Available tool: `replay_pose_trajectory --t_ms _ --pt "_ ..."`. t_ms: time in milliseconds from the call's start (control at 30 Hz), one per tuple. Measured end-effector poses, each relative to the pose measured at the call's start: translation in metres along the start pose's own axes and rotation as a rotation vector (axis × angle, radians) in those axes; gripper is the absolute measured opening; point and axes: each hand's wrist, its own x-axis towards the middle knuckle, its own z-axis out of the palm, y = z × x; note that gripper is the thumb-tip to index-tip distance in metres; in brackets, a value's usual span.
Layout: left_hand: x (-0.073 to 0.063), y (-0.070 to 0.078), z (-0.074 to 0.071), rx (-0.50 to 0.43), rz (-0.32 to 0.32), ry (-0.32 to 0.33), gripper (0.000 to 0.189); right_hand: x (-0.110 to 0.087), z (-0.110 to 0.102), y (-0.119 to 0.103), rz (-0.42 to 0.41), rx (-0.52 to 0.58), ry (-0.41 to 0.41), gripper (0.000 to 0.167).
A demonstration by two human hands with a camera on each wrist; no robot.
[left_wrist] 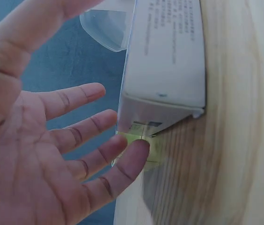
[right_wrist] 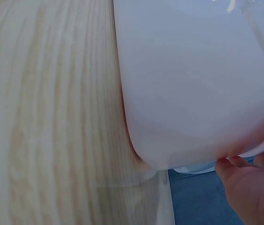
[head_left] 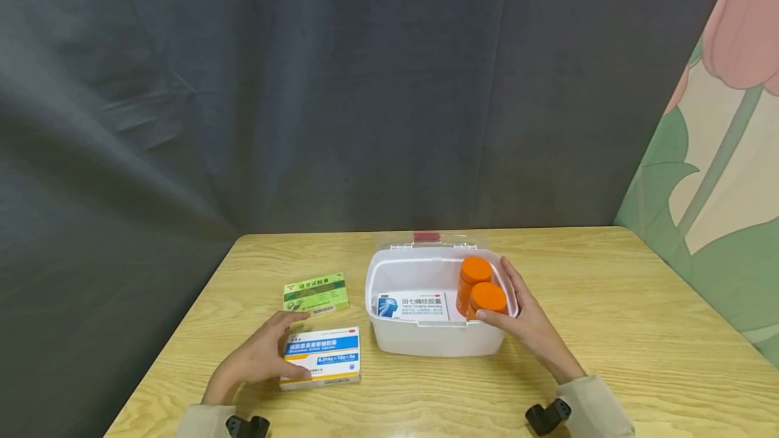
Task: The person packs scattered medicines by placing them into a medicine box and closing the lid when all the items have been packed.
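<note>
My left hand (head_left: 258,357) is over the left part of a white-and-blue medicine box (head_left: 328,350), its fingers spread. In the left wrist view those fingers lie beside the box's end and do not wrap round it. A white plastic storage box (head_left: 438,340) stands to the right, its clear lid (head_left: 398,240) swung back. My right hand (head_left: 532,326) holds its right side, thumb over the rim by the orange-capped bottles and fingers along the outer wall. Inside are two orange bottles (head_left: 475,269) and a white capsule box (head_left: 416,305) lying face up.
A green medicine box (head_left: 316,293) lies on the wooden table (head_left: 596,303) just beyond the white-and-blue one. A dark curtain (head_left: 377,100) hangs behind the table's far edge. On the right is a wall panel with painted flowers (head_left: 724,154).
</note>
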Motion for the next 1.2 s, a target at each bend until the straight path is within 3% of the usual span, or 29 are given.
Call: replay_pose_trajectory --t_ms 267,567,800,1200 --pt "-0.001 -0.001 -0.001 -0.015 -0.085 -0.056 0.094 0.0005 0.0008 0.001 0.005 -0.003 -0.003 0.103" --pt "-0.0013 -0.004 -0.0018 -0.065 -0.038 -0.127 0.093 0.0005 0.0007 -0.0003 0.003 -0.011 -0.002 0.102" --pt "-0.0006 -0.0057 -0.0023 -0.17 -0.056 -0.178 0.092 -0.0003 0.001 -0.0011 0.009 -0.009 -0.003 0.102" --pt "-0.0007 -0.0082 -0.0001 -0.273 -0.024 -0.128 0.085 -0.0007 -0.0003 -0.0006 0.01 -0.006 -0.003 0.102"
